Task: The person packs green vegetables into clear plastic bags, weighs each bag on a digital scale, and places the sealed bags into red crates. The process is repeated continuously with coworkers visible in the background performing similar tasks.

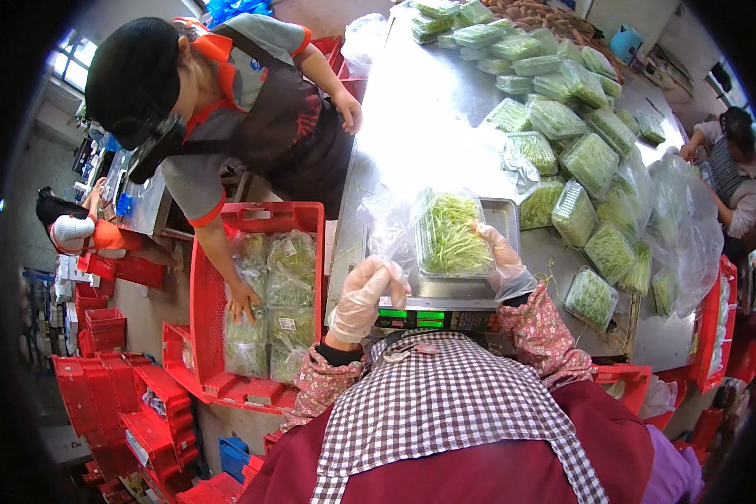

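Observation:
A clear plastic box of green sprouts (452, 236) rests, lid off or see-through, on the metal tray of a weighing scale (460, 293). My right hand (504, 258), in a clear glove, grips the box's right edge, its fingertips at the sprouts. Left of the box, a crumpled clear plastic bag (385, 227) reaches to the box's left side. My left hand (368, 296), also gloved, pinches the bag's lower end between curled fingers. Green-lit displays (411, 314) show on the scale's near side, below the tray.
Sprout boxes (589, 164) are heaped on the metal table (378, 160) at the right. A red crate (320, 252) with bagged boxes stands left; a co-worker's hand (242, 301) reaches into it. Another person (734, 170) is at far right. Red crates (94, 390) are stacked lower left.

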Action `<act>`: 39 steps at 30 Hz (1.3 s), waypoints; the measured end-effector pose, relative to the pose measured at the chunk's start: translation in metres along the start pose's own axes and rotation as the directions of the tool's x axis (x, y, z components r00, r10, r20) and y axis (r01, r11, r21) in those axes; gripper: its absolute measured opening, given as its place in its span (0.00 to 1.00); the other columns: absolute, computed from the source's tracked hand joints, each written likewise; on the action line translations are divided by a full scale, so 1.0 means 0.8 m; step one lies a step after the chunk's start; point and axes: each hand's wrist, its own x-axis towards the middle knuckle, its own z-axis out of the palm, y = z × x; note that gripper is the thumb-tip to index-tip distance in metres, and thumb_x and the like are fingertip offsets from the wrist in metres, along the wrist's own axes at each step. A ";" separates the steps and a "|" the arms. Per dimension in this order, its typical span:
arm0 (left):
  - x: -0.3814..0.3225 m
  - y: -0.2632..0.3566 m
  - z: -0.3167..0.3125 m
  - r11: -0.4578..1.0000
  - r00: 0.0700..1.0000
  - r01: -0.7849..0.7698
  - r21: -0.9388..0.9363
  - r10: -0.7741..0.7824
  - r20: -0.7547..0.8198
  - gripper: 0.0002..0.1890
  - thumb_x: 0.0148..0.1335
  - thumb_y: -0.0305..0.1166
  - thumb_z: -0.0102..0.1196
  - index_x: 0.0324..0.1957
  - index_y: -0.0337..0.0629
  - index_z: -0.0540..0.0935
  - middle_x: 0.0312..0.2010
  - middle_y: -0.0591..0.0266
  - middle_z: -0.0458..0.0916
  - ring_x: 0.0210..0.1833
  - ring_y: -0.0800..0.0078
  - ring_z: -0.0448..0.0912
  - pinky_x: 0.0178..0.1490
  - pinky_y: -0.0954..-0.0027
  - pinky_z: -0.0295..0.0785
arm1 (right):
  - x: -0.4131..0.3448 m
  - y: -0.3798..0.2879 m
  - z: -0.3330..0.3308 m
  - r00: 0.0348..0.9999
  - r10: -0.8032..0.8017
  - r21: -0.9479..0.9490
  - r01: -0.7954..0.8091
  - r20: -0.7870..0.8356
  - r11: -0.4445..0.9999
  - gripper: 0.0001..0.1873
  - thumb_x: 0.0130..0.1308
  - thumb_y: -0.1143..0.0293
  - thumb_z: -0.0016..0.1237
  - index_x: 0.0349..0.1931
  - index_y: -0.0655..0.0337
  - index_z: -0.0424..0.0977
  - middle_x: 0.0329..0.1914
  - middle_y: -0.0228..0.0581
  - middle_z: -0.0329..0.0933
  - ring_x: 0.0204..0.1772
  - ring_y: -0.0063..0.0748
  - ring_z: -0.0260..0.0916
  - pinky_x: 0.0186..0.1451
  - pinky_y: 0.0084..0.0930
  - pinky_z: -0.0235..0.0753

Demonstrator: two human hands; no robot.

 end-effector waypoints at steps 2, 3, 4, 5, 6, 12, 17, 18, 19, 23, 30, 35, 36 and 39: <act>0.001 -0.004 0.003 0.976 0.996 0.091 0.196 -0.091 -0.006 0.09 0.74 0.28 0.43 0.47 0.38 0.77 0.24 0.67 0.74 0.25 0.78 0.71 0.40 0.74 0.71 | -0.001 0.002 0.001 1.000 0.019 0.030 -0.019 0.016 0.999 0.19 0.68 0.68 0.50 0.55 0.68 0.70 0.52 0.45 0.78 0.52 0.37 0.78 0.57 0.34 0.81; 0.002 -0.005 0.006 0.946 0.990 0.138 0.293 -0.140 -0.014 0.10 0.73 0.28 0.43 0.48 0.38 0.77 0.24 0.67 0.74 0.25 0.79 0.70 0.40 0.75 0.71 | -0.002 0.004 0.001 0.999 0.026 0.050 -0.027 0.024 0.998 0.17 0.69 0.68 0.50 0.54 0.68 0.71 0.51 0.44 0.78 0.51 0.36 0.78 0.57 0.33 0.80; 0.005 -0.007 0.012 0.965 0.985 0.081 0.250 -0.115 0.126 0.11 0.72 0.28 0.44 0.51 0.37 0.76 0.25 0.69 0.73 0.26 0.81 0.70 0.40 0.77 0.70 | 0.001 0.009 -0.005 0.998 -0.061 -0.033 0.062 0.007 0.998 0.17 0.69 0.68 0.50 0.53 0.67 0.71 0.50 0.43 0.78 0.50 0.35 0.78 0.56 0.33 0.81; -0.004 -0.005 0.023 0.939 0.965 0.169 0.299 -0.220 0.144 0.13 0.72 0.29 0.46 0.55 0.36 0.75 0.27 0.69 0.74 0.30 0.81 0.72 0.41 0.77 0.70 | 0.009 0.017 -0.015 0.989 -0.150 -0.117 0.149 -0.002 0.982 0.16 0.69 0.67 0.50 0.53 0.67 0.71 0.49 0.42 0.78 0.49 0.35 0.78 0.55 0.34 0.81; -0.003 -0.004 0.031 0.933 0.949 0.198 0.300 -0.260 0.180 0.15 0.71 0.29 0.46 0.57 0.36 0.74 0.30 0.68 0.75 0.34 0.80 0.73 0.45 0.76 0.70 | 0.012 0.023 -0.014 0.972 -0.236 -0.202 0.231 -0.001 0.952 0.16 0.69 0.67 0.50 0.52 0.66 0.71 0.48 0.40 0.79 0.49 0.34 0.78 0.54 0.34 0.81; 0.006 -0.028 0.061 0.941 0.876 0.217 0.259 -0.305 0.373 0.25 0.69 0.34 0.52 0.66 0.39 0.67 0.41 0.63 0.77 0.49 0.72 0.75 0.59 0.65 0.69 | 0.016 0.042 -0.037 0.976 -0.193 -0.198 0.171 -0.101 0.965 0.11 0.72 0.65 0.49 0.46 0.63 0.74 0.37 0.33 0.78 0.39 0.27 0.77 0.43 0.26 0.79; 0.049 0.026 0.014 0.988 0.998 0.040 0.149 -0.034 -0.047 0.27 0.67 0.31 0.54 0.67 0.39 0.67 0.42 0.61 0.79 0.49 0.69 0.78 0.60 0.62 0.72 | -0.017 -0.029 0.044 0.893 -0.448 -0.528 0.401 0.042 0.749 0.16 0.72 0.65 0.45 0.25 0.62 0.75 0.28 0.37 0.77 0.27 0.23 0.66 0.38 0.21 0.72; 0.064 0.039 -0.001 0.996 0.995 -0.019 0.090 0.027 -0.093 0.26 0.67 0.31 0.53 0.67 0.37 0.67 0.43 0.61 0.79 0.49 0.70 0.78 0.60 0.63 0.72 | -0.016 -0.053 0.035 0.859 -0.491 -0.492 0.491 0.141 0.719 0.15 0.73 0.66 0.44 0.27 0.62 0.75 0.27 0.34 0.76 0.28 0.22 0.67 0.39 0.21 0.71; 0.077 0.051 -0.011 0.996 0.986 -0.084 0.035 0.088 -0.142 0.25 0.68 0.30 0.52 0.66 0.35 0.68 0.44 0.61 0.80 0.50 0.70 0.78 0.61 0.64 0.72 | -0.014 -0.075 0.029 0.812 -0.532 -0.445 0.579 0.240 0.683 0.14 0.74 0.67 0.44 0.28 0.62 0.75 0.26 0.32 0.74 0.30 0.22 0.68 0.39 0.21 0.71; 0.087 0.077 -0.001 0.988 0.998 -0.020 0.156 0.029 -0.057 0.24 0.69 0.31 0.51 0.65 0.34 0.69 0.47 0.61 0.80 0.51 0.71 0.78 0.64 0.65 0.70 | -0.017 -0.102 0.061 0.809 -0.552 -0.874 0.404 0.204 0.269 0.22 0.68 0.51 0.51 0.41 0.66 0.72 0.41 0.45 0.74 0.42 0.30 0.69 0.50 0.27 0.73; 0.064 0.071 0.018 0.990 0.995 -0.010 0.139 0.024 -0.094 0.24 0.68 0.30 0.52 0.64 0.37 0.71 0.46 0.62 0.81 0.51 0.70 0.79 0.63 0.64 0.71 | -0.023 0.004 0.050 0.819 -0.543 -0.948 0.003 0.184 -0.317 0.36 0.60 0.52 0.58 0.60 0.70 0.66 0.57 0.56 0.72 0.61 0.50 0.69 0.67 0.42 0.68; 0.073 0.086 -0.013 0.998 0.980 0.002 0.060 0.011 -0.198 0.25 0.67 0.32 0.54 0.64 0.35 0.70 0.48 0.59 0.81 0.51 0.69 0.80 0.62 0.63 0.73 | -0.038 -0.051 0.042 0.974 -0.211 -0.719 0.202 0.079 0.665 0.08 0.67 0.69 0.53 0.39 0.65 0.78 0.38 0.38 0.81 0.42 0.34 0.78 0.53 0.27 0.78; 0.083 0.094 -0.021 0.999 0.978 -0.026 0.042 0.034 -0.204 0.25 0.67 0.32 0.54 0.64 0.34 0.70 0.49 0.57 0.81 0.51 0.68 0.80 0.62 0.63 0.73 | -0.038 -0.064 0.060 0.945 -0.227 -0.492 0.318 0.237 0.811 0.08 0.67 0.69 0.53 0.39 0.64 0.78 0.39 0.39 0.81 0.44 0.34 0.78 0.54 0.27 0.78; 0.101 0.120 0.001 0.981 0.959 -0.186 -0.046 0.172 -0.226 0.22 0.68 0.28 0.49 0.63 0.31 0.72 0.52 0.53 0.80 0.54 0.65 0.79 0.62 0.62 0.73 | -0.040 -0.092 0.096 0.892 -0.309 -0.454 0.437 0.330 0.776 0.07 0.67 0.70 0.52 0.38 0.65 0.78 0.40 0.39 0.80 0.47 0.32 0.76 0.57 0.30 0.74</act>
